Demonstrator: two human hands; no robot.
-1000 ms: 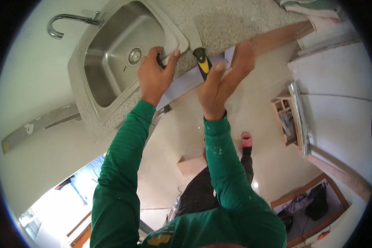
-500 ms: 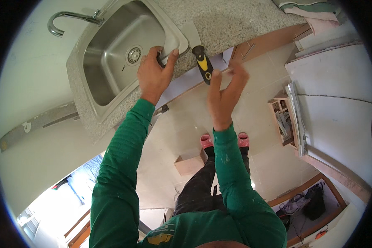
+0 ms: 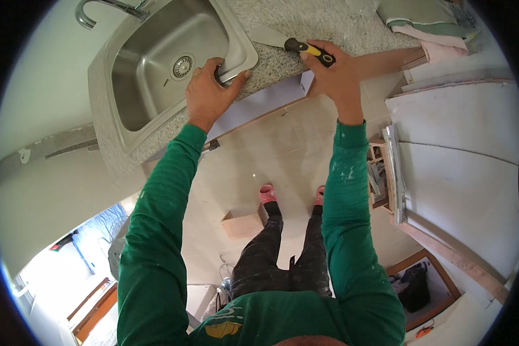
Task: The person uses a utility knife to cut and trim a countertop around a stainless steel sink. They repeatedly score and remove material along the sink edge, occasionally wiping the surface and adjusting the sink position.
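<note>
My right hand (image 3: 334, 72) grips the black and yellow handle of a putty knife (image 3: 307, 49), fingers behind it and thumb in front. The knife lies over the granite countertop (image 3: 271, 66), its pale blade pointing left toward the sink (image 3: 249, 55). At the sink's front right corner, my left hand (image 3: 207, 95) is bent over the rim. Between its thumb and index finger shows a small dark thing (image 3: 218, 74), mostly hidden by the hand, so its kind cannot be told.
A chrome faucet (image 3: 112, 8) rises behind the steel basin. Folded cloths (image 3: 424, 26) lie at the counter's far right. Below are an open drawer (image 3: 259, 112), a wooden box (image 3: 242, 224) beside my feet, and a wooden crate (image 3: 379, 176) against white panels (image 3: 461, 150).
My right hand has moved up and right and taken hold of the putty knife handle, which has swung from pointing toward me to pointing right. My left hand stays at the sink corner.
</note>
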